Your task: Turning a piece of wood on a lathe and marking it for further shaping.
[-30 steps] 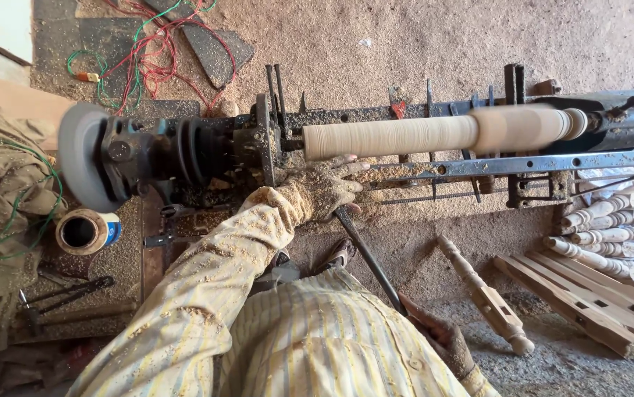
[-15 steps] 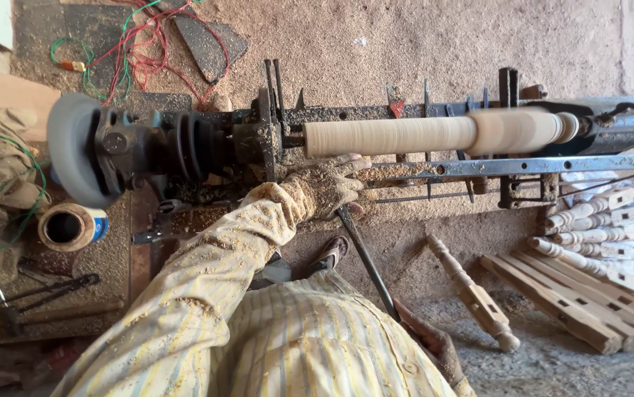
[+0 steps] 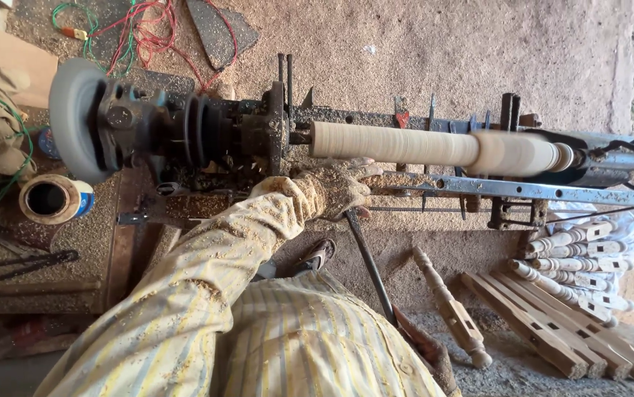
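A pale wooden cylinder (image 3: 435,147) is mounted lengthwise in a lathe, thicker towards its right end. My left hand (image 3: 339,191), coated in sawdust, rests on the metal tool rest bar (image 3: 515,190) just below the cylinder's left end. It grips the dark steel shaft of a long chisel (image 3: 368,257) and presses it against the bar. The chisel's wooden handle (image 3: 424,345) runs down beside my striped shirt. My right hand is out of sight.
The lathe's belt pulley (image 3: 207,132) and a grey disc (image 3: 74,117) sit at the left. A tape roll (image 3: 52,198) and a pair of calipers (image 3: 23,265) lie lower left, wires (image 3: 140,29) at the top. Turned legs (image 3: 582,250) and square blanks (image 3: 552,323) lie at the right, and a sandalled foot (image 3: 317,254) rests below the hand.
The view has shifted a little, so the lathe sits further right in the picture. My left hand stays on the tool rest with the chisel.
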